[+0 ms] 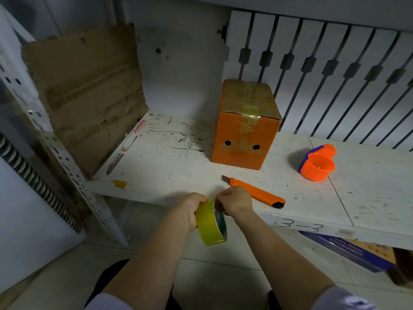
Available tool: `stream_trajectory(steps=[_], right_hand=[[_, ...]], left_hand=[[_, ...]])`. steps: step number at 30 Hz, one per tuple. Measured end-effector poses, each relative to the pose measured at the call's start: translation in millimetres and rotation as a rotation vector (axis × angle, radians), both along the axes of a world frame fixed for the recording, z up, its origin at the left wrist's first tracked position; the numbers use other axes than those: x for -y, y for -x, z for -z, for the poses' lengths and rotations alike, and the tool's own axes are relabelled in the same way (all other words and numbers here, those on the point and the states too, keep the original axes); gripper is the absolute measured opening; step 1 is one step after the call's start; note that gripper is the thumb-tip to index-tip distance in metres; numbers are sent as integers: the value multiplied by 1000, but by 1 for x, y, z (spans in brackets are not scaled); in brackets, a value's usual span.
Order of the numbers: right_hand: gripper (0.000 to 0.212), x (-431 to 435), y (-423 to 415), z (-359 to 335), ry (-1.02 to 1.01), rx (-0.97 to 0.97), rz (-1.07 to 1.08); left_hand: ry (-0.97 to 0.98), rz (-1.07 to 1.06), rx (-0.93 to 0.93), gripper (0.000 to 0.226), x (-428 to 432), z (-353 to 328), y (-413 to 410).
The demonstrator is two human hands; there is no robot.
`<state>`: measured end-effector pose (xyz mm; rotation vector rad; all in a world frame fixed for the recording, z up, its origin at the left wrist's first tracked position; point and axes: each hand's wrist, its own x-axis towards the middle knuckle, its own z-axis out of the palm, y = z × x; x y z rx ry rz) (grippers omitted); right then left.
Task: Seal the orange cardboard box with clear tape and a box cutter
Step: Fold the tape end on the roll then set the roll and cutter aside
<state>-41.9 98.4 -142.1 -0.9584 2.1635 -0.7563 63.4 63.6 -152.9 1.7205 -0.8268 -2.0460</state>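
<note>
An orange cardboard box (243, 135) stands upright on the white shelf (161, 166), its top flaps down with clear tape across them and two round holes in its front. An orange box cutter (257, 193) lies on the shelf in front of the box, blade end out and pointing left. A yellowish roll of tape (211, 223) hangs just below the shelf's front edge. My left hand (190, 211) grips the roll from the left. My right hand (234, 203) pinches at the roll's top edge with its fingertips.
An orange and blue tape dispenser (317, 163) sits on the shelf to the right. A flattened brown cardboard sheet (85, 95) leans at the left. White slats (335, 74) back the shelf. A blue and orange box (353, 251) lies on the floor beneath.
</note>
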Motion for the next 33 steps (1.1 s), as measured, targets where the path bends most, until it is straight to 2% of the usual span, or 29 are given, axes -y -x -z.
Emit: stream_trajectory(steps=[5,11,15,19,25,29,33], right_hand=[[16,3,-1,1,21,46,59],[14,12,-1,2,-9,107,150],[37,15,-9,-1,77,95,149],[40,11,-13,-4,170,126,92],[33,1,-10,-22,293,323,61],[24,-15,-4,-53,319,454,69],[9,-30,0,-75,401,488,60]], left_hand=[[43,14,33,14,0,3,2],[92,-55,102,16,4,8,4],[115,-101,69,8,4,3,4],[122,-77,20,12,2,0,1],[102,15,-89,18,0,-20,-6],[249,-65,-158,20,-11,-41,-3],[390,-91,-185,11,-29,-62,-1]])
